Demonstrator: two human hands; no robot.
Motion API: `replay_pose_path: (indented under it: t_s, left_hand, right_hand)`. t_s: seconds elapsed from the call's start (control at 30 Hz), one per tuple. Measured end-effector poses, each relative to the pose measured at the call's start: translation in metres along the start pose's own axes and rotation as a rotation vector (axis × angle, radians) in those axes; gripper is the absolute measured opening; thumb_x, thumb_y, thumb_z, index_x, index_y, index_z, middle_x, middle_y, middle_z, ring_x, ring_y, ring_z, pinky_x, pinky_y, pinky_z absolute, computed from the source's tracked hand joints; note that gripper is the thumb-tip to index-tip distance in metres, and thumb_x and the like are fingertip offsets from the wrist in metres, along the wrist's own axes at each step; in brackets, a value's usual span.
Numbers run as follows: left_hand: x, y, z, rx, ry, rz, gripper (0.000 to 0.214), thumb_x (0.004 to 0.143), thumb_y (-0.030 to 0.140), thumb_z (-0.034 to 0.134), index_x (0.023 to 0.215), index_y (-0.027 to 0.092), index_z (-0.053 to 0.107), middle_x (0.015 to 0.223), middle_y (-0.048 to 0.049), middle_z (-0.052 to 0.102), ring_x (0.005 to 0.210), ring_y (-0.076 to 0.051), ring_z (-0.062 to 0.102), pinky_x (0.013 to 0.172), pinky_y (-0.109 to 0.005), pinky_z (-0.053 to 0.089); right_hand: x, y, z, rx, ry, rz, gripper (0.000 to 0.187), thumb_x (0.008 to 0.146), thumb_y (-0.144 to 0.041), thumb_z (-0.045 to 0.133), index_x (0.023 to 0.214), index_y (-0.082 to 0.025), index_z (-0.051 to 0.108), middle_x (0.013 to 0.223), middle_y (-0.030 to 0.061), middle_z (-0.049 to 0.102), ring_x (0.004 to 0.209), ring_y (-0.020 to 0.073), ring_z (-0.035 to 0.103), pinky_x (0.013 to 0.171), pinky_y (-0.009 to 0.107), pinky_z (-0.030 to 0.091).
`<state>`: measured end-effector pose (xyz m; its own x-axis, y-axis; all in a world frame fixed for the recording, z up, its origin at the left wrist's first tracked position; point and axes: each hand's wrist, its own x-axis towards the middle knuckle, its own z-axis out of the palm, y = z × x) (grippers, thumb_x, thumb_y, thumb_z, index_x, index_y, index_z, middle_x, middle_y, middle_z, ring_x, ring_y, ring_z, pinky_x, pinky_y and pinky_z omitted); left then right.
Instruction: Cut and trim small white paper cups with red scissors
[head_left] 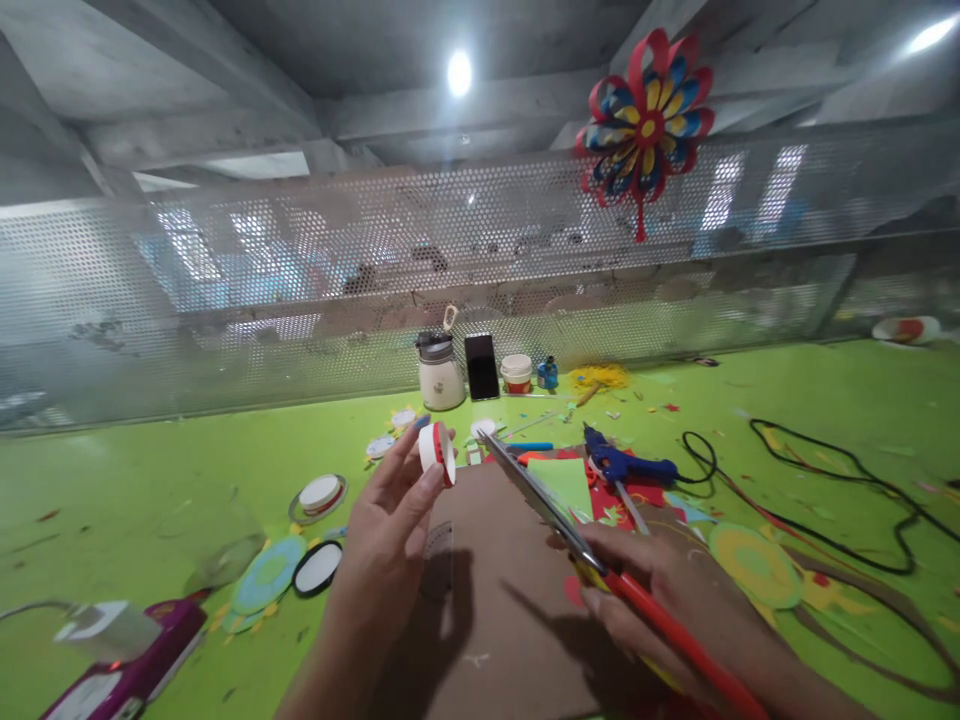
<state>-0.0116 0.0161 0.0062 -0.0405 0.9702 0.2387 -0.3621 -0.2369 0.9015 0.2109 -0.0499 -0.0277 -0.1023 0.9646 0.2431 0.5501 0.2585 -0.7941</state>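
Green tabletop [247, 440], perforated screen [360, 260] behind. Left hand [394, 510] pinching a white-and-red ring [429, 452], held up above brown cardboard [495, 520]. Right hand [637, 590] gripping red-handled scissors [551, 512], tips near the ring, not touching. Blue glue gun [634, 466] lies beyond right hand.

Round piece [436, 455] wht w/ red band — scissors [553, 515] silver blades, red/ylw handles — table [127, 480] lime-grn, glue gun [624, 466] dk blue, flower [649, 128] red, blue & ylw.

Green tbl [225, 455] – cardboard sheet [499, 590] front ctr, power strip [142, 665] front L, black cord [915, 513] R – jug [441, 385] & tub [516, 373] at back.
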Motion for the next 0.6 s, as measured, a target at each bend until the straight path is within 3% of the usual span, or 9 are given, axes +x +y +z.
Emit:
replay_pose_path:
  t_s: [0.17, 0.33, 0.6]
  left_hand:
    - [-0.002, 0.002, 0.004, 0.098, 0.010, 0.030, 0.051, 0.076, 0.026, 0.079, 0.125, 0.033, 0.065, 0.129, -0.0048, 0.068, 0.113, -0.022, 0.064, 0.088, -0.030, 0.054]
    - [-0.001, 0.000, 0.004, 0.122, -0.017, 0.082, 0.050, 0.076, 0.025, 0.079, 0.123, 0.029, 0.062, 0.126, -0.0064, 0.069, 0.117, -0.022, 0.062, 0.097, -0.032, 0.050]
    - [-0.005, 0.001, 0.005, 0.149, -0.080, 0.139, 0.031, 0.083, 0.023, 0.073, 0.110, 0.028, 0.060, 0.126, -0.0058, 0.068, 0.110, -0.021, 0.066, 0.096, -0.034, 0.051]
  right_hand:
    - [0.001, 0.004, -0.002, -0.100, 0.056, -0.028, 0.014, 0.080, -0.024, 0.060, 0.082, -0.023, 0.074, 0.060, 0.0001, 0.063, 0.052, 0.0137, 0.053, 0.042, 0.020, 0.035]
    - [0.003, -0.001, -0.003, -0.137, -0.001, -0.094, 0.018, 0.073, -0.016, 0.061, 0.083, -0.024, 0.073, 0.061, -0.0021, 0.063, 0.053, 0.0128, 0.053, 0.046, 0.019, 0.038]
    - [0.003, 0.012, -0.005, -0.195, 0.102, -0.163, 0.022, 0.079, -0.024, 0.058, 0.088, -0.031, 0.077, 0.065, 0.0021, 0.066, 0.053, 0.0182, 0.056, 0.046, 0.025, 0.041]
